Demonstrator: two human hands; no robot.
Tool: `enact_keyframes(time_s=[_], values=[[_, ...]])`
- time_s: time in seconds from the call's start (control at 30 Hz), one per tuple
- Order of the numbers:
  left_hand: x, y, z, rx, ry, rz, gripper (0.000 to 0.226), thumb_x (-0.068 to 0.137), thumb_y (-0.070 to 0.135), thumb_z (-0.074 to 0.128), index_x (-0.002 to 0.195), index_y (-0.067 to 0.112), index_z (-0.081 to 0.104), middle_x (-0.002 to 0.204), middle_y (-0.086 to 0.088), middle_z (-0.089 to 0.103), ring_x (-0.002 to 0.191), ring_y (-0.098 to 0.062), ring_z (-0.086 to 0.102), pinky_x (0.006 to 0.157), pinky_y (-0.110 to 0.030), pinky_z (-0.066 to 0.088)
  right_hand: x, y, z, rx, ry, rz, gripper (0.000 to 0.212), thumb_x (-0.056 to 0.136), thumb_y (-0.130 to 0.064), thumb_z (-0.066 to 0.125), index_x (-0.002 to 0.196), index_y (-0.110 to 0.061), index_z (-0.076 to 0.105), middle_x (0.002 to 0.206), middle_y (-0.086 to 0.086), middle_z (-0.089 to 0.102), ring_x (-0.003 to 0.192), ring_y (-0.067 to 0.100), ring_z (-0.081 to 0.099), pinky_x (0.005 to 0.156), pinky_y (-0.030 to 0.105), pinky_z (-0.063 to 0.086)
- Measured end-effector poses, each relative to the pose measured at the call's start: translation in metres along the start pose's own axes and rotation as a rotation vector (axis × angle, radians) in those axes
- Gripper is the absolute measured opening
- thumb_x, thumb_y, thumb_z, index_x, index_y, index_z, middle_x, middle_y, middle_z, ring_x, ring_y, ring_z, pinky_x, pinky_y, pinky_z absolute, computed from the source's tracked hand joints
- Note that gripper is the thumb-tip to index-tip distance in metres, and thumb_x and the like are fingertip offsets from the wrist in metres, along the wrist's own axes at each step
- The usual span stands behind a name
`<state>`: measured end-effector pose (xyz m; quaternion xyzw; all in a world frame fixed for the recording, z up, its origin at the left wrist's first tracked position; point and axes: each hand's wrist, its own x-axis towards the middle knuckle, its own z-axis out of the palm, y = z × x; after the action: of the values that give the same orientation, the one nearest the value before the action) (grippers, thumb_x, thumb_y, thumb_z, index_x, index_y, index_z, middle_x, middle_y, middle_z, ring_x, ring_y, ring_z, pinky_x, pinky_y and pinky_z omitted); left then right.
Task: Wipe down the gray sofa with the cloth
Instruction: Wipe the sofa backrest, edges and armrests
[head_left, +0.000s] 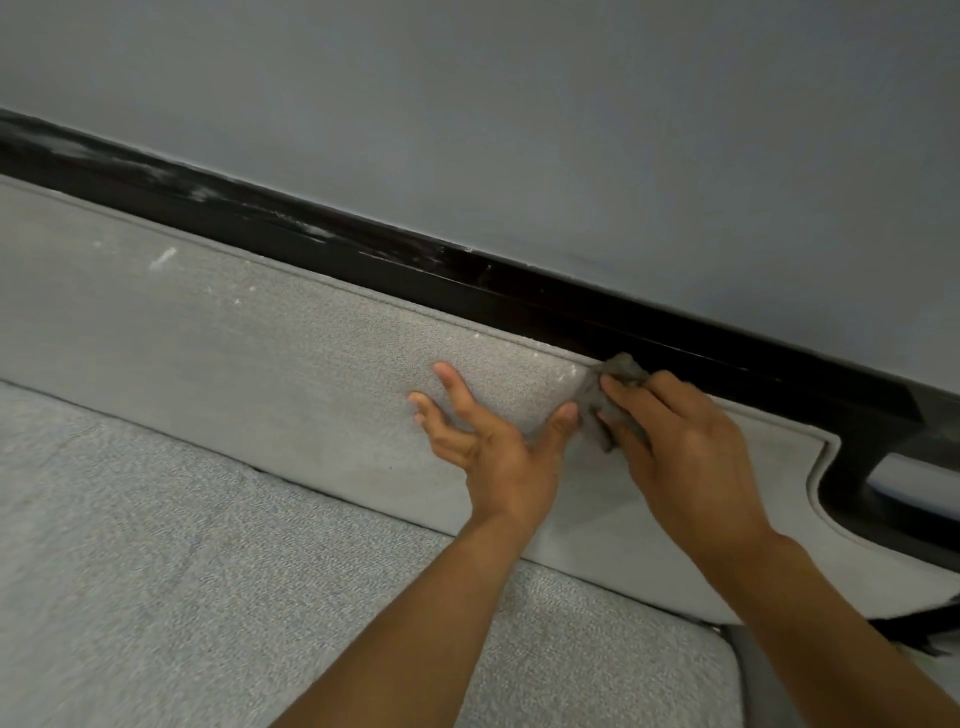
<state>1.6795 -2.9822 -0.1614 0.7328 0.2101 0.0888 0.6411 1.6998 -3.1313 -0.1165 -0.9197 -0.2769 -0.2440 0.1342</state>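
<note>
Cloth (618, 387) bunched under right hand (685, 457); left hand (493, 441) just beside.

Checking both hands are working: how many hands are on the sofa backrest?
2. The left hand rests, fingers spread, on the gray backrest; the right hand, just beside it, holds the gray cloth against the backrest's top edge, next to the black frame.

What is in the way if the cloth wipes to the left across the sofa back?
The left hand, spread on the backrest, lies just left of the cloth, its thumb close beside it. The right hand grips the cloth near the top edge; above the left hand, that strip looks unobstructed.
</note>
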Motion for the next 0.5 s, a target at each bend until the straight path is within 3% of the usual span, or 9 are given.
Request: enact_keyframes(time_s=[0.2, 0.3, 0.5], values=[[-0.001, -0.003, 0.000, 0.037, 0.002, -0.003, 0.129, 0.084, 0.052, 0.075, 0.150, 0.039, -0.035, 0.156, -0.004, -0.046, 0.150, -0.026, -0.031, 0.105, -0.029, 0.009, -0.008, 0.009, -0.003, -0.057, -0.059, -0.117, 0.041, 0.087, -0.010, 0.075, 0.128, -0.013, 0.068, 0.098, 0.006, 0.064, 0.078, 0.023, 0.054, 0.070, 0.034, 0.046], [-0.002, -0.002, -0.001, 0.024, -0.001, -0.003, 0.129, 0.082, 0.056, 0.074, 0.148, 0.042, -0.036, 0.155, -0.001, -0.047, 0.150, -0.024, -0.031, 0.105, -0.028, 0.010, -0.014, 0.011, -0.009, -0.092, -0.068, -0.107, 0.049, 0.082, -0.006, 0.079, 0.129, -0.014, 0.068, 0.096, 0.008, 0.063, 0.078, 0.025, 0.053, 0.069, 0.037, 0.046], [0.000, -0.006, -0.003, 0.044, -0.008, 0.025, 0.124, 0.089, 0.038, 0.077, 0.138, 0.048, -0.037, 0.156, -0.003, -0.046, 0.150, -0.019, -0.027, 0.105, -0.026, 0.010, 0.025, -0.017, 0.011, -0.096, -0.088, -0.133, 0.048, 0.086, -0.007, 0.072, 0.133, -0.015, 0.064, 0.097, 0.007, 0.060, 0.074, 0.023, 0.050, 0.065, 0.036, 0.043]])
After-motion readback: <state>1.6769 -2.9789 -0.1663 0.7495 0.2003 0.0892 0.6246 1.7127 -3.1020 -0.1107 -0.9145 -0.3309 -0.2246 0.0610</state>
